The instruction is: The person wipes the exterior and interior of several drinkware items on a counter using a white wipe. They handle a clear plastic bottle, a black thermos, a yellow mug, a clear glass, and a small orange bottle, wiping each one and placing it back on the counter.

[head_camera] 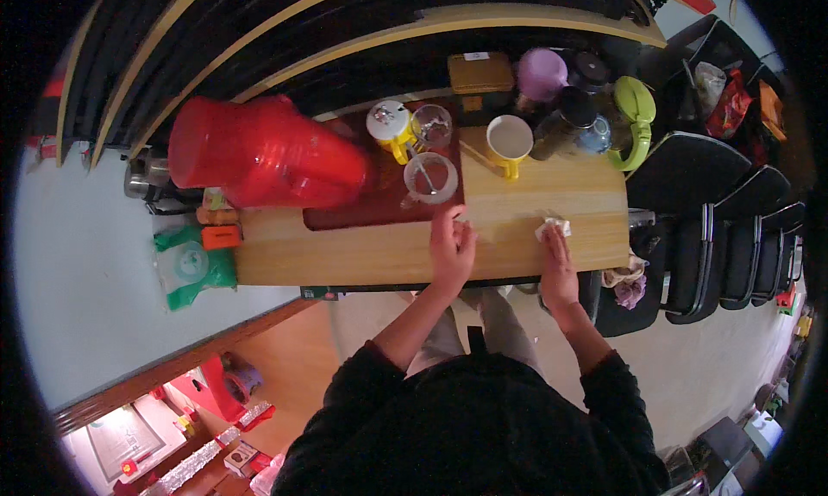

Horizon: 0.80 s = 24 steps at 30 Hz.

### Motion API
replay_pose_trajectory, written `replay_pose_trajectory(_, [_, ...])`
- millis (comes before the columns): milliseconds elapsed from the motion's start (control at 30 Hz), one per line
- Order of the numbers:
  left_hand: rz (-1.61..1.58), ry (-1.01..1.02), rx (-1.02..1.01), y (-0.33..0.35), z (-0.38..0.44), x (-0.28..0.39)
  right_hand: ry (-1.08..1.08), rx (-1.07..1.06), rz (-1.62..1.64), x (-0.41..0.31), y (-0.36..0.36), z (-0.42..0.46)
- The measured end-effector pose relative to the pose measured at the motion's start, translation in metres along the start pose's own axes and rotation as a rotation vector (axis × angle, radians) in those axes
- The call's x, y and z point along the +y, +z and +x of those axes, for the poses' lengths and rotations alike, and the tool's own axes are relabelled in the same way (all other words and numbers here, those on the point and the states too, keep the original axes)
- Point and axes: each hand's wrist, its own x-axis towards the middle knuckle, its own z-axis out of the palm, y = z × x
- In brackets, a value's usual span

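My right hand lies with its fingers extended on a crumpled white tissue, pressing it to the wooden tabletop. Nearer the middle, my left hand is loosely curled by the front right corner of a dark red tray. Whether its fingers hold anything is hidden. Just beyond that hand, a clear glass mug with a spoon in it stands on the tray. Behind it are another clear glass and a yellow mug with a white lid.
A large red plastic jug covers the tray's left part. A yellow mug with a pale inside, a dark bottle, a green-lidded jug and a brown box line the back right. Black chairs adjoin the table's right end.
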Motion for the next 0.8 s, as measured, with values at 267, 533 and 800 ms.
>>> replay_pose_trajectory(267, [0.046,-0.054,0.085,-0.100,0.032,-0.024,0.076,-0.032,0.139,-0.052,0.029,0.029])
replay_pose_trajectory(533, [-0.238,-0.385,-0.375,-0.104,0.082,-0.057,0.141,0.243,0.067,-0.066,0.048,0.011])
replay_pose_trajectory(800, [0.171,0.036,-0.408,-0.105,0.064,-0.049,0.074,0.264,0.051,-0.062,0.036,0.019])
